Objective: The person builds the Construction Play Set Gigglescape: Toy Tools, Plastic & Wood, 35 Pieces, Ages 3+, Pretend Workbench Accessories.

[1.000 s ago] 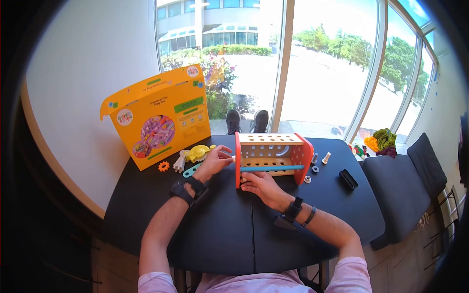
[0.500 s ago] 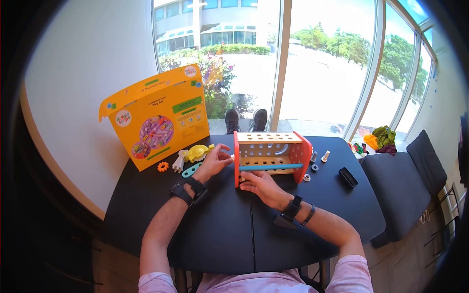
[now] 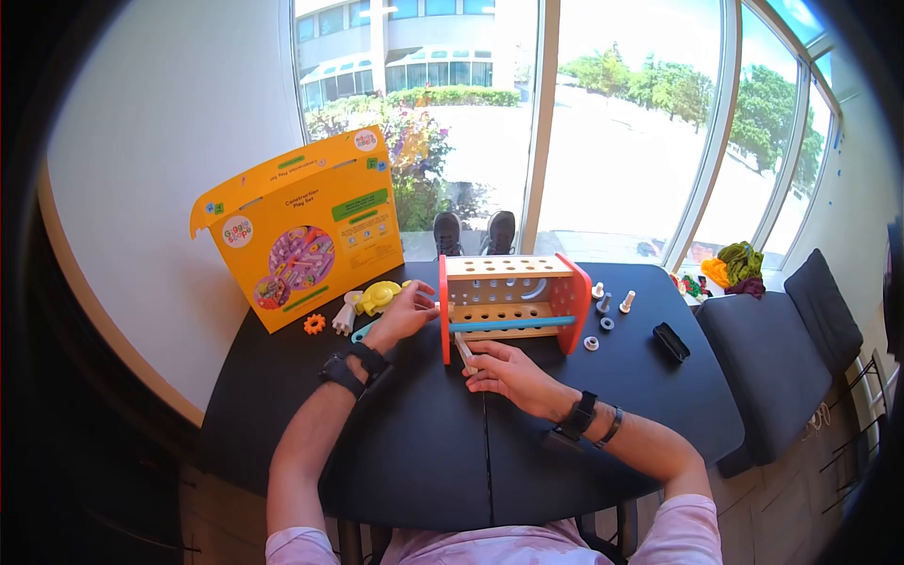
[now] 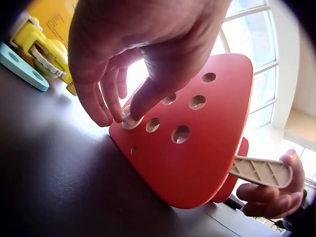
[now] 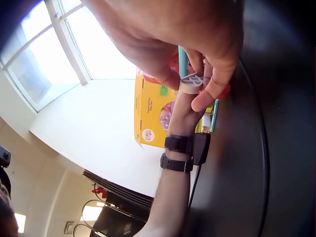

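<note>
A toy toolbox with red end panels [image 3: 445,330], a blue bar [image 3: 527,324] and perforated wooden boards stands on the black table. My left hand [image 3: 405,315] is at its left panel. In the left wrist view, thumb and fingertips pinch a small cream bolt-like piece [image 4: 131,120] seated at a hole near the panel's lower corner. My right hand [image 3: 513,377] holds a flat cream handle with ribbed lattice [image 4: 261,171] by its rounded end, in front of the box. The handle's far end is hidden behind the red panel in the left wrist view.
Left of the box lie a yellow toy piece [image 3: 379,298], a white claw-like piece [image 3: 345,315], a teal strip [image 4: 22,66] and an orange gear [image 3: 314,324]. Bolts [image 3: 627,301], nuts [image 3: 606,324] and a black case [image 3: 671,343] lie right. An orange carton [image 3: 301,226] stands behind.
My right hand has drawn back from the box's lower front edge, bringing the cream handle into view. The box has shifted slightly left, showing another bolt at its right. The left hand stays at the panel.
</note>
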A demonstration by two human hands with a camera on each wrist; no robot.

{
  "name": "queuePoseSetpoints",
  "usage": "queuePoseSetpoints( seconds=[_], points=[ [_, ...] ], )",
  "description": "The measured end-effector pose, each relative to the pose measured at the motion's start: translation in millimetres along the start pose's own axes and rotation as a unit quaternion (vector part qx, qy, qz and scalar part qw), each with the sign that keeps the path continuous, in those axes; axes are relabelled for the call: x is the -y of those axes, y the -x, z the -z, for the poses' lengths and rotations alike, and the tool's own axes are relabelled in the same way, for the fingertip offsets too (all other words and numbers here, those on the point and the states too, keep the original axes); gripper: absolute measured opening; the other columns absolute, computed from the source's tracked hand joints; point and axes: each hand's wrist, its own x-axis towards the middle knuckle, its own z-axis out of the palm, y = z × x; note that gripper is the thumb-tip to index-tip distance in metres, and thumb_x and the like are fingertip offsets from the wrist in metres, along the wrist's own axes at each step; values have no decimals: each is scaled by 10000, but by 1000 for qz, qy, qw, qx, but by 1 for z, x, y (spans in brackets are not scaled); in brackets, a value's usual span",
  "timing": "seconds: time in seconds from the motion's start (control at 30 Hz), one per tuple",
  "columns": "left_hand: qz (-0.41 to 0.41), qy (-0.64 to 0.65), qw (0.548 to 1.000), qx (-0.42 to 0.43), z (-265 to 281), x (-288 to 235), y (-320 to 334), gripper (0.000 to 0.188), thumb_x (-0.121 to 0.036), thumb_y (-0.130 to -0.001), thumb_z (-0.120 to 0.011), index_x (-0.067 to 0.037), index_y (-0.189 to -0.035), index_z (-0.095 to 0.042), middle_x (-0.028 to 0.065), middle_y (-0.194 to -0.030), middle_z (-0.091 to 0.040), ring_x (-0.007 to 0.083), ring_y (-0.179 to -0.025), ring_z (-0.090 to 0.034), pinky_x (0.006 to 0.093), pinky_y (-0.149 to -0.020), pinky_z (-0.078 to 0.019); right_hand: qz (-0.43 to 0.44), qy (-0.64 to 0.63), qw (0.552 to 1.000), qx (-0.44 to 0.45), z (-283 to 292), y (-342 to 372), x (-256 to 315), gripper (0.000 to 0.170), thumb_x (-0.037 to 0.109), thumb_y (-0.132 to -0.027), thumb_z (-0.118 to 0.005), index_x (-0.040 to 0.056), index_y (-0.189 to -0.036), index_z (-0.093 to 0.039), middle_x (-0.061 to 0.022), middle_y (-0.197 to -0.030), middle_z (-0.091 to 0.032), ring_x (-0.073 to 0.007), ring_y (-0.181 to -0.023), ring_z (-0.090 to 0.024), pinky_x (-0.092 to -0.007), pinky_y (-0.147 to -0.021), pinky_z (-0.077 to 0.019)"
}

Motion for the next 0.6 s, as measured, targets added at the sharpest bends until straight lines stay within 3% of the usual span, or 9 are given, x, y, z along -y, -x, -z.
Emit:
queuePoseSetpoints(
  seconds=[0.37, 0.47, 0.6],
  points=[
    [-16, -29, 999, -23, 16, 0, 7, 429, -81, -999, -811, -35, -1367, -595, 135, -1173, -763, 250, -1069, -754, 381, -926, -625, -34, 58, 989, 130, 3, 65, 9, 509, 165, -1142, -679, -9, -1595, -522, -130, -1308, -718, -195, -1180, -736, -353, -1123, -607],
    [-56, -48, 993, -91, 18, -19, 15, 404, -85, -1011, -790, -38, -1364, -599, 133, -1164, -768, 243, -1028, -755, 388, -901, -625, -7, 64, 989, 135, 2, 78, 18, 478, 168, -1154, -663, -17, -1578, -540, -133, -1344, -724, -197, -1218, -734, -353, -1144, -597],
    [-150, -112, 963, -195, 20, -71, 40, 270, -98, -1044, -757, -39, -1285, -650, 78, -1088, -752, 181, -941, -721, 335, -831, -603, 19, 48, 993, 106, 9, 76, 23, 417, 160, -1169, -634, -24, -1539, -581, -145, -1385, -725, -200, -1253, -731, -356, -1152, -594]
  ],
)
